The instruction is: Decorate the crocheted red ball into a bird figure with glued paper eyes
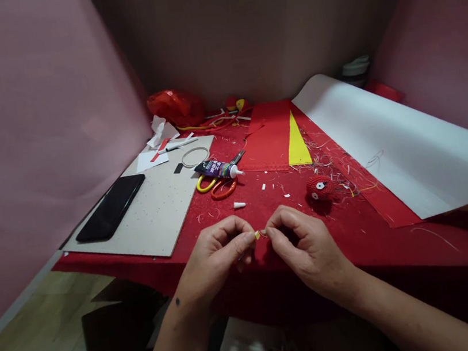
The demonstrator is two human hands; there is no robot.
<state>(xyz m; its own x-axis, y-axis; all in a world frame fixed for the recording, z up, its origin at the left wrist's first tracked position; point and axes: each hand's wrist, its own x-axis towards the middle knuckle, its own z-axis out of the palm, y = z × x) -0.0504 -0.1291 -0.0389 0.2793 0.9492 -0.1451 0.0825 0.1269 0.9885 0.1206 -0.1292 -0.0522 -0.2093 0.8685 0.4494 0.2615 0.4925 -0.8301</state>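
Note:
Near the front edge of the red-covered table, my left hand point(222, 250) pinches a small yellow piece point(257, 234) between thumb and forefinger. My right hand point(299, 242) is pinched close beside it, its fingertips on a thin end that seems to come from the yellow piece; that part is too small to make out. Beyond my hands lie a white cap point(239, 205) and a purple glue tube point(220, 169) with a white nozzle. The tube rests on scissors point(223, 188) with yellow and red handles. A red woven ball point(319, 188) with white-and-black eyes sits past my right hand.
At left, a grey board point(164, 208) carries a black phone point(110, 209), a ring point(195, 157) and paper scraps. Red corrugated paper point(266, 142) lies under a yellow triangle point(297, 143). A curled white sheet point(385, 137) spans the right. Thread scraps and a red bag point(174, 108) lie farther back.

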